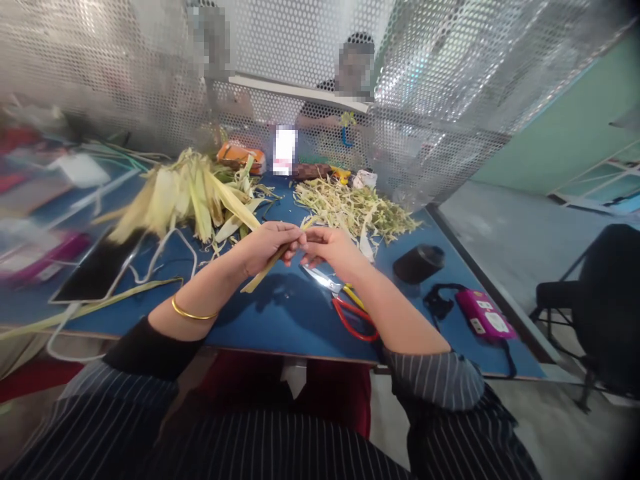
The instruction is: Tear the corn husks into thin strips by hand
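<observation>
Both hands meet above the middle of the blue table [300, 327]. My left hand [275, 243] is closed on a strip of corn husk [263, 277], whose flat end hangs down toward me. My right hand [327, 250] pinches the same strip near its upper end, fingertips touching those of the left. The exact grip is partly hidden by the fingers. Under my right hand lie scissors [350, 313] with red and yellow handles. A heap of pale corn husks [180, 193] is left of my hands, and a pile of shredded husk [355, 207] lies beyond them.
A black thread cone [419, 263] and a magenta device [484, 313] with a black strap lie on the right. A phone or tablet [100, 263] with a white cable sits left. A perforated screen [300, 53] stands behind, a person beyond it. A black chair [600, 293] stands right.
</observation>
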`<state>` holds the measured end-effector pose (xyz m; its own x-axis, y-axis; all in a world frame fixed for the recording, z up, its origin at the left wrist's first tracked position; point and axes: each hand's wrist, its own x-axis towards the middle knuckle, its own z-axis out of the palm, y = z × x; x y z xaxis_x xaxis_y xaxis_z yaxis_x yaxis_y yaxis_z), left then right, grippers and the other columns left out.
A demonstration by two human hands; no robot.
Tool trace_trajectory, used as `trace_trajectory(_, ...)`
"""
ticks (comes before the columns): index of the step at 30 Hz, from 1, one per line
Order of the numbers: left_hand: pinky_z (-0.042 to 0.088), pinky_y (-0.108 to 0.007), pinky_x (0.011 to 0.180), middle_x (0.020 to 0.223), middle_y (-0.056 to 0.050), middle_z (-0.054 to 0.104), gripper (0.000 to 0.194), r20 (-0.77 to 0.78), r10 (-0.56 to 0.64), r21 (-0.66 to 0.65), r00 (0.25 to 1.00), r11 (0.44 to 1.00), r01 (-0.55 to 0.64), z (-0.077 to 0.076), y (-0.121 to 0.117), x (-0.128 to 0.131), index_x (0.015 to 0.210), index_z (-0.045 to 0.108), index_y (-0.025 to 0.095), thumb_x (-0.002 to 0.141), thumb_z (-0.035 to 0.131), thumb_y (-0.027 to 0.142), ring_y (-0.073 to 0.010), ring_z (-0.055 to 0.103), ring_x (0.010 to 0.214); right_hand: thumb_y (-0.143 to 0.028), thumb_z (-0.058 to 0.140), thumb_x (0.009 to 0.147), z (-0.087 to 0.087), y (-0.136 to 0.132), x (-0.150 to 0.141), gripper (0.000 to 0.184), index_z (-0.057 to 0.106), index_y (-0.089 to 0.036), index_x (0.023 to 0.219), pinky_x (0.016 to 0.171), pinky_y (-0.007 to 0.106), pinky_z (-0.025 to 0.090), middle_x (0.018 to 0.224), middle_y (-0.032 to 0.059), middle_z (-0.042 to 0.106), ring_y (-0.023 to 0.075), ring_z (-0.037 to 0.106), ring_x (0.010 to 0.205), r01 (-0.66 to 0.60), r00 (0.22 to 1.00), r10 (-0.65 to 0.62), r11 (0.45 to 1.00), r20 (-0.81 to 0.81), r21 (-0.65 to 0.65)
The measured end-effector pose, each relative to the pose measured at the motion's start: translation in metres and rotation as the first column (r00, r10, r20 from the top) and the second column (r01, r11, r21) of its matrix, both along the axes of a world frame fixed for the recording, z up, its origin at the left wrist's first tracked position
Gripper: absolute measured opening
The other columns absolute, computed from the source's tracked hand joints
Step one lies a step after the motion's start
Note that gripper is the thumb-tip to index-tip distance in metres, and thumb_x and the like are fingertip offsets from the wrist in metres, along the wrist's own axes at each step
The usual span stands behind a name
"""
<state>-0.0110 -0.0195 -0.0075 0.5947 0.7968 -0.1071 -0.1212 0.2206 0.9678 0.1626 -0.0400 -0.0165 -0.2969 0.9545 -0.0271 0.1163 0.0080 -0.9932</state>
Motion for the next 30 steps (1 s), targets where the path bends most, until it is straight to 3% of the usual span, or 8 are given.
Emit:
trace_trajectory(3, 0.039, -0.019, 0.043, 0.054, 0.004, 0.044, 0.016, -0.032, 0.029, 0.016, 0.999, 0.999, -0.029, -0.006, 0.001, 0.003, 0.07, 0.059, 0.014, 0.082, 0.056, 0.023, -0.0061, 0.043, 0.044, -0.029, 0.069, 0.069, -0.011, 0.001, 0.003, 0.02, 0.066, -0.016, 0.084, 0.056, 0.023, 0.052, 0.067, 0.0004, 0.066, 0.0108, 0.063, 0.058, 0.064, 0.998, -0.064, 0.998, 0.0, -0.003)
trace_trajectory(8, 0.036, -0.018, 0.042, 0.056, 0.004, 0.044, 0.017, -0.031, 0.023, 0.003, 0.999, 1.0, -0.023, -0.013, -0.001, 0.009, 0.072, 0.062, 0.014, 0.083, 0.057, 0.025, -0.0055, 0.042, 0.045, -0.028, 0.065, 0.074, -0.008, -0.006, 0.015, 0.012, 0.062, -0.017, 0.076, 0.057, 0.022, 0.051, 0.06, -0.0026, 0.06, 0.0092, 0.06, 0.056, 0.094, 0.996, -0.094, 0.995, -0.002, 0.016)
trace_trajectory(12, 0.036, -0.018, 0.041, 0.058, 0.004, 0.044, 0.017, 0.038, 0.061, -0.046, 0.997, 0.997, -0.059, -0.015, -0.001, 0.011, 0.075, 0.063, 0.013, 0.083, 0.058, 0.028, -0.0052, 0.042, 0.045, -0.033, 0.063, 0.075, -0.005, -0.005, 0.016, 0.017, 0.056, -0.017, 0.077, 0.049, 0.022, 0.049, 0.071, -0.0008, 0.063, 0.0101, 0.062, 0.054, 0.094, 0.986, -0.113, 0.984, -0.126, -0.148)
trace_trajectory(16, 0.037, -0.017, 0.043, 0.061, 0.004, 0.045, 0.016, 0.072, 0.119, -0.101, 0.99, 0.989, -0.111, -0.013, 0.001, 0.009, 0.085, 0.066, 0.013, 0.085, 0.057, 0.026, -0.0043, 0.041, 0.046, -0.033, 0.066, 0.072, -0.005, -0.003, 0.019, 0.021, 0.053, -0.018, 0.078, 0.044, 0.021, 0.044, 0.061, -0.0058, 0.054, 0.0067, 0.053, 0.044, 0.078, 0.961, -0.128, 0.975, -0.244, -0.206)
trace_trajectory(19, 0.038, -0.018, 0.044, 0.062, 0.003, 0.047, 0.017, 0.046, 0.162, -0.077, 0.986, 0.984, -0.158, -0.011, 0.002, 0.008, 0.09, 0.067, 0.012, 0.085, 0.056, 0.024, -0.0046, 0.043, 0.047, -0.031, 0.061, 0.076, -0.003, -0.003, 0.023, 0.016, 0.051, -0.019, 0.074, 0.044, 0.022, 0.041, 0.054, -0.0085, 0.043, 0.006, 0.046, 0.041, 0.135, 0.971, -0.146, 0.988, -0.188, -0.069)
trace_trajectory(22, 0.039, -0.018, 0.044, 0.061, 0.003, 0.048, 0.018, -0.02, 0.164, -0.025, 0.986, 0.986, -0.164, -0.009, 0.001, 0.01, 0.087, 0.068, 0.012, 0.085, 0.056, 0.025, -0.005, 0.043, 0.046, -0.028, 0.053, 0.082, -0.001, -0.003, 0.026, 0.013, 0.05, -0.02, 0.072, 0.046, 0.023, 0.038, 0.048, -0.008, 0.04, 0.0071, 0.043, 0.04, 0.214, 0.974, -0.224, 0.958, 0.033, 0.19)
trace_trajectory(27, 0.041, -0.019, 0.045, 0.059, 0.002, 0.05, 0.019, -0.195, 0.17, 0.138, 0.966, 0.98, -0.145, -0.009, -0.002, 0.012, 0.08, 0.068, 0.012, 0.085, 0.055, 0.024, -0.0056, 0.045, 0.045, -0.028, 0.048, 0.087, 0.005, -0.007, 0.03, 0.013, 0.051, -0.022, 0.076, 0.052, 0.025, 0.036, 0.052, -0.0051, 0.043, 0.0093, 0.042, 0.047, 0.218, 0.885, -0.39, 0.831, 0.256, 0.512)
trace_trajectory(30, 0.041, -0.019, 0.045, 0.059, 0.002, 0.05, 0.021, -0.272, 0.17, 0.248, 0.947, 0.963, -0.102, -0.012, -0.001, 0.011, 0.078, 0.068, 0.013, 0.085, 0.054, 0.027, -0.006, 0.046, 0.045, -0.026, 0.049, 0.087, 0.009, -0.01, 0.032, 0.013, 0.051, -0.021, 0.075, 0.057, 0.026, 0.036, 0.057, -0.0036, 0.043, 0.0103, 0.041, 0.053, 0.148, 0.818, -0.469, 0.731, 0.333, 0.666)
